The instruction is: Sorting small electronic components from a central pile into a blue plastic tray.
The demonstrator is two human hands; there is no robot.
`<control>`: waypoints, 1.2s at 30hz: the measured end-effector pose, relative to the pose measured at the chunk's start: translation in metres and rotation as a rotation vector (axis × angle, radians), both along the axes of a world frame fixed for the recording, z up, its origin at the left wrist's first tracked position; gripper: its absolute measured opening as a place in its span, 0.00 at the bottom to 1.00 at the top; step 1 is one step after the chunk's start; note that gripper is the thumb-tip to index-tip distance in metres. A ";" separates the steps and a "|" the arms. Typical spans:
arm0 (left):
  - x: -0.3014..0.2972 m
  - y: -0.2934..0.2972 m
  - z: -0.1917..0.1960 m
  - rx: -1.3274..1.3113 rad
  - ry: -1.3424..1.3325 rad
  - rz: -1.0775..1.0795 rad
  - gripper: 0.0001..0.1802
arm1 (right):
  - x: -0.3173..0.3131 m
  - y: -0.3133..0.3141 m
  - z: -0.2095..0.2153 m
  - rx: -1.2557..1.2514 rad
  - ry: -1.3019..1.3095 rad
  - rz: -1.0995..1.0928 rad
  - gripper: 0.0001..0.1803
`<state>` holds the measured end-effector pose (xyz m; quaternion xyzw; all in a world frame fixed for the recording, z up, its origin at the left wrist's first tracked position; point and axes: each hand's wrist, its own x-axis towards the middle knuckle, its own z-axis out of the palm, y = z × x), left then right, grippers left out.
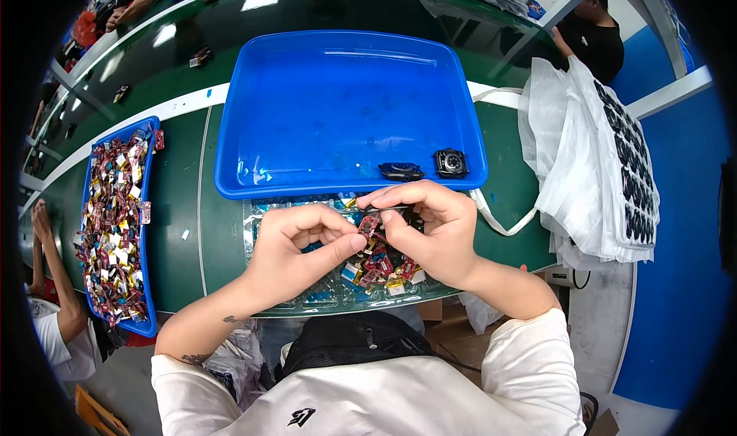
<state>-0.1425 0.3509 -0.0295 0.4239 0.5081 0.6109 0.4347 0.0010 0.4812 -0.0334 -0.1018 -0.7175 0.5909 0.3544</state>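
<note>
Between thumb and fingers my left hand [295, 248] pinches a small red circuit board [368, 225]. My right hand [430, 229] is closed on a thin black part [395, 207], mostly hidden by the fingers, which meets the board's upper end. Below both hands lies a heap of red boards with small silver and yellow pieces [376, 267], on a clear plastic tray [318, 294]. Just beyond my hands, two black watch-like cases, one on its side [401, 170] and one face up [451, 163], rest in a large blue bin [338, 113].
A long blue tray [146, 267] full of red boards stands at left. White sheets [553, 121] and a stack of black parts in pockets [629, 167] hang over the right edge. A conveyor [307, 6] runs behind the bin. Other people work at left and far right.
</note>
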 end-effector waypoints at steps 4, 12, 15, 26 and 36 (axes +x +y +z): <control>-0.004 0.003 0.000 -0.058 -0.074 -0.021 0.04 | -0.001 0.001 0.001 0.071 -0.008 -0.013 0.10; 0.001 0.001 0.002 -0.068 -0.055 0.119 0.04 | 0.003 0.001 0.012 0.150 -0.029 0.127 0.11; 0.004 0.000 -0.001 -0.066 0.049 0.193 0.04 | 0.002 -0.001 0.014 0.098 -0.130 0.127 0.11; 0.001 -0.001 -0.003 -0.021 -0.018 0.228 0.10 | -0.015 0.022 0.045 0.188 -0.180 0.134 0.12; -0.004 0.002 0.000 0.048 0.128 0.216 0.06 | -0.078 0.246 0.049 -0.186 -0.174 -0.570 0.10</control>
